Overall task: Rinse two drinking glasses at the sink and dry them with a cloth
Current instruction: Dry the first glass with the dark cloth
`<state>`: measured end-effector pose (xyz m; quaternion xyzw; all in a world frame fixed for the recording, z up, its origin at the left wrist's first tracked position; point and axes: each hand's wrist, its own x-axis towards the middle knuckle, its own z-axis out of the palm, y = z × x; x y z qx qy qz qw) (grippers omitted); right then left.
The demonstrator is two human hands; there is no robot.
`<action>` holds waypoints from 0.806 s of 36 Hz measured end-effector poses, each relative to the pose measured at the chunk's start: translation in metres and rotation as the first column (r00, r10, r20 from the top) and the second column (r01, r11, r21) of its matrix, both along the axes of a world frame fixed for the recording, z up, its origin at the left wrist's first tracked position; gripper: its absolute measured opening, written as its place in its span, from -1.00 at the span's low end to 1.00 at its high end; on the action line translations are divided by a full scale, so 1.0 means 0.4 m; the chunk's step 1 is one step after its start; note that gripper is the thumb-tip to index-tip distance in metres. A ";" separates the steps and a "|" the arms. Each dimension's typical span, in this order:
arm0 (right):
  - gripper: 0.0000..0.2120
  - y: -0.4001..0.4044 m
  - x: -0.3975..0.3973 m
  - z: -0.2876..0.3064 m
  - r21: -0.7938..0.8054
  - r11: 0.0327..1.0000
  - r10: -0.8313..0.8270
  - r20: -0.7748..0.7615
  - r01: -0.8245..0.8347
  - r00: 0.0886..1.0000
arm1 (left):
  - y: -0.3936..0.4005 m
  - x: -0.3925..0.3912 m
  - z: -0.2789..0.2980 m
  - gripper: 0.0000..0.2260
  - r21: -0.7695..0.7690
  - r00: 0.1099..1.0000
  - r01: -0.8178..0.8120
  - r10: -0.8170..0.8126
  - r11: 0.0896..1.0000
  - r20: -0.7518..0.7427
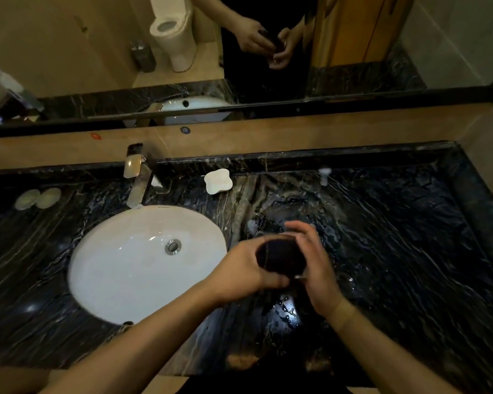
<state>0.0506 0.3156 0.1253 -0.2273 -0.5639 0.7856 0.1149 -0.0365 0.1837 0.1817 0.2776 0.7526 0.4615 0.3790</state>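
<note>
Both forearms reach in from below, meeting over the wet worktop (pixel 396 237) just right of the sink (pixel 143 263). Left hand (pixel 242 268) curls round the side of a drinking glass (pixel 281 258), which looks stuffed with a dark cloth (pixel 276 255); right hand (pixel 315 268) wraps its far side, fingers bent over the rim. A slippery grip could likely drop the glass onto stone. No second glass is discernible.
</note>
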 end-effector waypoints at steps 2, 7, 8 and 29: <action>-0.59 -0.025 0.009 -0.021 0.170 0.981 -0.065 -0.155 0.091 0.986 | 0.013 -0.001 0.009 -0.53 -0.004 0.952 -0.154 0.150 0.988 0.267; -0.71 -0.015 -0.014 -0.016 0.251 0.931 -0.228 -0.172 0.266 0.958 | 0.027 0.013 0.008 -0.45 0.018 0.961 -0.110 0.102 0.994 0.255; -0.72 -0.011 -0.022 -0.011 0.231 0.932 -0.256 -0.132 0.281 0.958 | 0.028 0.017 0.004 -0.39 0.014 0.981 -0.073 0.069 0.997 0.179; -0.58 -0.005 -0.005 -0.018 0.142 0.987 -0.050 -0.134 0.069 0.990 | 0.027 0.006 0.020 -0.59 -0.053 0.833 -0.258 0.250 0.965 0.495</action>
